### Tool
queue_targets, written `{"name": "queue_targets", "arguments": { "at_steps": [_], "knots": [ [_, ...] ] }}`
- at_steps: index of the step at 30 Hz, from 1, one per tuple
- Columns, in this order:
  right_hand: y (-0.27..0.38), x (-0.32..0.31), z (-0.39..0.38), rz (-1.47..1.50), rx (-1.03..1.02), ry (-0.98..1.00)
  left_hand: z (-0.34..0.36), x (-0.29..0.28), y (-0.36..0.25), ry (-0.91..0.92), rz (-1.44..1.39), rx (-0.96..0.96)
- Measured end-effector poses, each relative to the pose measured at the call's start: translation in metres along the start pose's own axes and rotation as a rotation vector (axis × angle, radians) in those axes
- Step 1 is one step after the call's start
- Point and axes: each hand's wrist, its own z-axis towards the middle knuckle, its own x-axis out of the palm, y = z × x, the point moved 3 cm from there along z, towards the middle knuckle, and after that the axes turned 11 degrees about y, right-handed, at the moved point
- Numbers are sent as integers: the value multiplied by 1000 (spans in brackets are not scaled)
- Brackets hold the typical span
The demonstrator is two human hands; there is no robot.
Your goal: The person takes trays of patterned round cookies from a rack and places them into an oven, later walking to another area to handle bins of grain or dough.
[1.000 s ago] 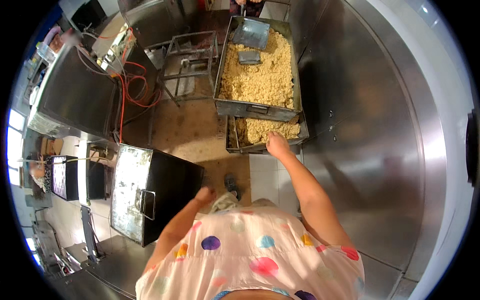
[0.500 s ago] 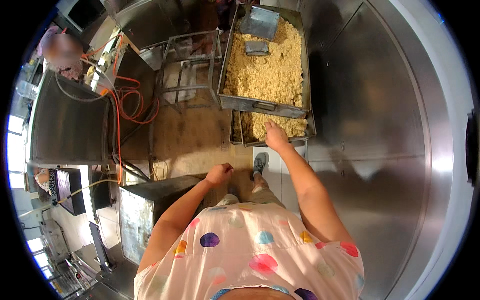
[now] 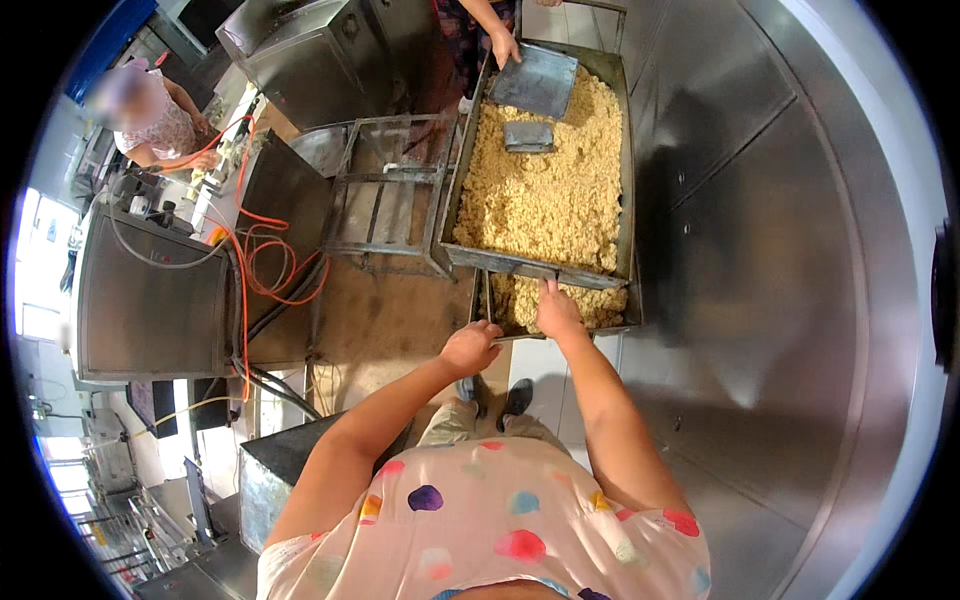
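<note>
A deep metal tray full of yellow crumbly food rests over a lower metal tray, which holds more of the same crumbs. My right hand has its fingers curled at the handle in the upper tray's front wall. At the lower tray's near left corner, my left hand is closed over the rim; its fingertips are partly hidden. On the crumbs lie a flat metal pan and a small metal block-shaped piece. Another person's hand touches the pan's far left edge.
A metal frame stand is left of the trays. An orange hose hangs by steel cabinets, where another person works. Along the right runs a steel wall. A metal bin stands by my left arm.
My left hand has reached forward to the lower tray's corner. My right hand has gone from the lower crumbs to the upper tray's handle. Another person's hand now touches the pan.
</note>
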Motion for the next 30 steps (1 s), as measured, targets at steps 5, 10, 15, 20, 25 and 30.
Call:
{"name": "queue_targets", "arguments": {
  "at_steps": [5,10,15,20,25,30],
  "knots": [
    [-8,24,-4,35,-59,-226,50,-18,-19,-109,270,174],
    [-3,-9,-2,45,53,-152,99,-12,-10,-230,382,290],
    [-2,-8,-2,36,141,-57,119,-28,-10,219,428,173],
    [-7,-10,-2,101,-20,-67,131,-22,1,320,458,186],
    [-6,-36,-2,74,-41,89,143,-26,2,370,358,185],
    [-12,-53,-2,112,-118,61,149,-43,-3,368,225,82]
  ]
}}
